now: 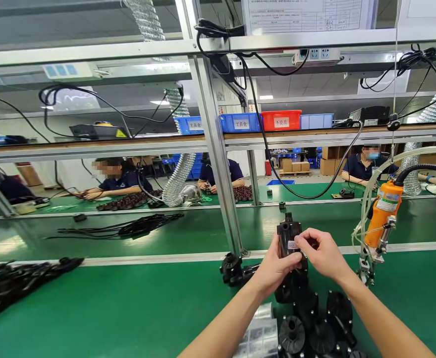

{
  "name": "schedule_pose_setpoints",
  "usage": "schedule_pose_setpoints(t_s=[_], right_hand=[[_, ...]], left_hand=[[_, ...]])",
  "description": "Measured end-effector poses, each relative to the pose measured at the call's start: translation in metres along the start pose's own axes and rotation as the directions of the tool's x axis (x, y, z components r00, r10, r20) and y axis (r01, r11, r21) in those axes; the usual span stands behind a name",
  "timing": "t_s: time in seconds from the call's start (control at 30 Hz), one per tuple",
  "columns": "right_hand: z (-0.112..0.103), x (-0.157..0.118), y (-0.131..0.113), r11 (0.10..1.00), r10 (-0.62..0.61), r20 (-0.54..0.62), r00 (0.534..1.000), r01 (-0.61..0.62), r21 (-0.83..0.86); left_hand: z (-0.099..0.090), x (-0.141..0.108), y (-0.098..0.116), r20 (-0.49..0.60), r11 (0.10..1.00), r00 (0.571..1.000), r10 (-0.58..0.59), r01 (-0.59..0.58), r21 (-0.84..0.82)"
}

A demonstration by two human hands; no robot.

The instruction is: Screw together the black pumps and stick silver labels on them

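Observation:
My left hand [277,266] is wrapped around a black plastic pump [285,229], its fingers on the left side and the thumb across the lower front. The pump stands upright, with a short spout on top. A small white label [292,244] shows on the side facing me. My right hand [320,251] is closed, its thumb and curled fingers at the right edge of the label. Just below both hands, several more black pumps [291,334] are clustered on the green bench. Beside them is a roll of silvery label backing [259,338].
An orange electric screwdriver [383,214] hangs at the right with hoses around it. A metal post [218,149] rises behind the pumps. Black cables [24,283] lie at the left. Blue bins [241,123] and a red bin [281,120] line the shelf. Several co-workers sit across the line.

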State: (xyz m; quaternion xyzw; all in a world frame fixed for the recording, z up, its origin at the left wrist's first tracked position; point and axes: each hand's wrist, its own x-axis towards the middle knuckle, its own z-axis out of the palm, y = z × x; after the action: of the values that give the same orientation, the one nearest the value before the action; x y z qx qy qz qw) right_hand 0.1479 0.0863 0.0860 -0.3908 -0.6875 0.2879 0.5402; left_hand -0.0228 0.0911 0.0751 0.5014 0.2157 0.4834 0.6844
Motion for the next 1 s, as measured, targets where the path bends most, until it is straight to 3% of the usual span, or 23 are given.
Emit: schedule_pose_setpoints(t_s=[0.27,0.4,0.47,0.57,0.67,0.73,0.83,0.9,1.0], right_hand=[[0.002,-0.004,-0.007,0.997,-0.051,-0.042,0.998,0.049,-0.063],[0.001,-0.006,-0.007,0.912,-0.268,-0.045,0.962,0.238,-0.335],[-0.002,-0.006,-0.004,0.862,-0.313,-0.079,0.946,0.248,-0.441],[-0.006,-0.003,-0.002,0.936,-0.150,-0.148,0.978,0.092,-0.339],[-0.008,-0.001,-0.003,0.958,-0.026,-0.032,0.999,0.015,-0.287],[-0.014,0.000,-0.001,0.912,0.020,0.049,0.999,0.002,-0.410],[-0.029,0.003,0.013,0.748,0.173,0.094,0.980,-0.069,-0.660],[-0.038,0.003,0.030,0.655,0.265,0.087,0.960,-0.113,-0.747],[-0.042,0.003,0.059,0.627,0.356,0.140,0.924,-0.126,-0.769]], left_hand=[[0.000,-0.001,0.000,0.011,1.000,1.000,0.012,-0.012,0.024],[-0.002,0.000,-0.001,0.020,1.000,1.000,0.014,-0.014,0.007],[-0.003,0.000,-0.002,0.029,1.000,0.999,0.015,-0.015,0.000],[-0.002,-0.001,-0.002,0.080,0.997,0.996,0.033,-0.038,0.070],[0.002,-0.008,0.006,0.197,0.943,0.978,0.069,-0.128,0.308],[0.001,-0.013,0.016,0.230,0.815,0.969,0.089,-0.203,0.542],[-0.013,-0.017,0.031,0.175,0.458,0.980,0.100,-0.201,0.866],[-0.025,-0.015,0.032,0.129,0.228,0.991,0.047,-0.136,0.964],[-0.035,-0.002,0.015,0.102,-0.046,0.991,-0.082,-0.106,0.993]])
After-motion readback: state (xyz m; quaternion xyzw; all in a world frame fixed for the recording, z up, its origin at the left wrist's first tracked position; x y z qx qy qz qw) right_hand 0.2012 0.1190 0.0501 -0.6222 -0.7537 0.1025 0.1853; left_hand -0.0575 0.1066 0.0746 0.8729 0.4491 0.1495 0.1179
